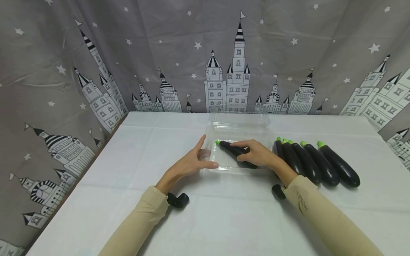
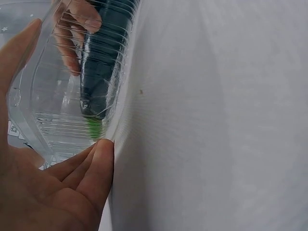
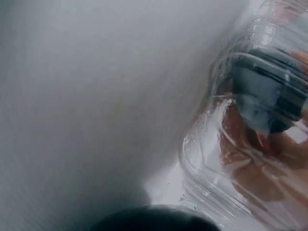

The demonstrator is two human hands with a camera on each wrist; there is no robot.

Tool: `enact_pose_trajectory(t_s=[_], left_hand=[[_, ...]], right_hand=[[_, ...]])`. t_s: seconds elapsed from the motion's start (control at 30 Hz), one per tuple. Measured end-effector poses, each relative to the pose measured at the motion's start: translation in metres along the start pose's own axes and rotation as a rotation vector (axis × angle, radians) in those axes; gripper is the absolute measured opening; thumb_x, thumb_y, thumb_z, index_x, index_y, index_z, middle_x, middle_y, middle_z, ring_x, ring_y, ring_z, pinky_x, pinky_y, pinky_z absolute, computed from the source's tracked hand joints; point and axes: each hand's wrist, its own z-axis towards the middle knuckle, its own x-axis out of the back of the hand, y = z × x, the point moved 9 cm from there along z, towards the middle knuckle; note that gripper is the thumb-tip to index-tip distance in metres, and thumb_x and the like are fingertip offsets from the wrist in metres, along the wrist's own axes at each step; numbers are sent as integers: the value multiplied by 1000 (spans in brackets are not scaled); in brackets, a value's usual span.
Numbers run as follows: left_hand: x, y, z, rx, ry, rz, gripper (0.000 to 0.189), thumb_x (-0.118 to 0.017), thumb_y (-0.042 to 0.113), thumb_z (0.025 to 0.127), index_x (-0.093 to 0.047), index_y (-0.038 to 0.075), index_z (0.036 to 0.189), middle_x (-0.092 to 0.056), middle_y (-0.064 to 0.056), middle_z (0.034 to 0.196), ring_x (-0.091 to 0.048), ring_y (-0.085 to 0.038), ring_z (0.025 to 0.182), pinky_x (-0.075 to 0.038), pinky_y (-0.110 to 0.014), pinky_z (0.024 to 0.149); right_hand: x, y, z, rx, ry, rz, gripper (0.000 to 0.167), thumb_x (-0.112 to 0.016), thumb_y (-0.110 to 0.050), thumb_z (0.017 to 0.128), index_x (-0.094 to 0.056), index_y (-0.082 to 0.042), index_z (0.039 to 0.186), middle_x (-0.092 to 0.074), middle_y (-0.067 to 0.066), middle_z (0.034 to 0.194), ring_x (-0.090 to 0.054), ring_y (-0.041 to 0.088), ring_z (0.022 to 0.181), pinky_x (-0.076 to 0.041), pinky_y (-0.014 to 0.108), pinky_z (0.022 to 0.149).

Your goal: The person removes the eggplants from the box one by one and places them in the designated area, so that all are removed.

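Observation:
A dark purple eggplant [image 1: 228, 147] with a bright green stem end lies slantwise in a clear plastic clamshell box [image 1: 224, 161], whose lid is folded back. My right hand [image 1: 258, 153] reaches into the box and grips the eggplant around its middle. Through the box's ribbed wall, the right wrist view shows the fingers about the eggplant [image 3: 260, 91]. My left hand [image 1: 190, 162] touches the box's left side, thumb and fingers spread apart. In the left wrist view, its extended fingers rest against the box near the green stem.
Several more eggplants [image 1: 340, 166] lie side by side to the right of the box, beneath and beyond the right forearm. A white cloth [image 1: 243, 220] covers the table. Behind hangs a grey curtain [image 1: 179, 42] printed with castles and stars.

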Motion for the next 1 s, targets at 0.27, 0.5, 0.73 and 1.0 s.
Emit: enact_pose_trajectory(t_s=[0.27, 0.5, 0.73, 1.0], left_hand=[[0, -2, 1, 14, 8, 12, 123, -84, 45, 76, 5, 29, 159, -39, -15, 152, -36, -33, 139, -26, -58, 111], [1, -4, 1, 28, 14, 31, 123, -84, 47, 75, 4, 33, 159, -39, -15, 152, -34, -31, 140, -25, -55, 112], [2, -4, 0, 20, 9, 34, 122, -83, 48, 75, 4, 33, 159, -39, -14, 152, -34, -33, 140, -26, -56, 111], [1, -1, 0, 2, 1, 19, 121, -83, 45, 77, 5, 29, 159, -39, -16, 152, -34, -33, 140, -25, -55, 112]], right_hand=[[2, -2, -3, 9, 17, -35, 48, -67, -10, 90, -59, -10, 138, -53, 18, 140, -54, 27, 104, -46, 42, 88], [6, -2, -3, 27, 72, -42, 41, -63, -10, 92, -63, -11, 134, -55, 18, 135, -52, 29, 100, -44, 40, 84], [7, -8, -4, 75, 105, -43, 42, -66, -12, 92, -62, -10, 134, -57, 18, 135, -56, 31, 102, -48, 43, 83], [16, -12, -9, 87, 196, -19, 40, -67, -15, 92, -63, -12, 132, -55, 17, 138, -57, 37, 109, -51, 46, 84]])
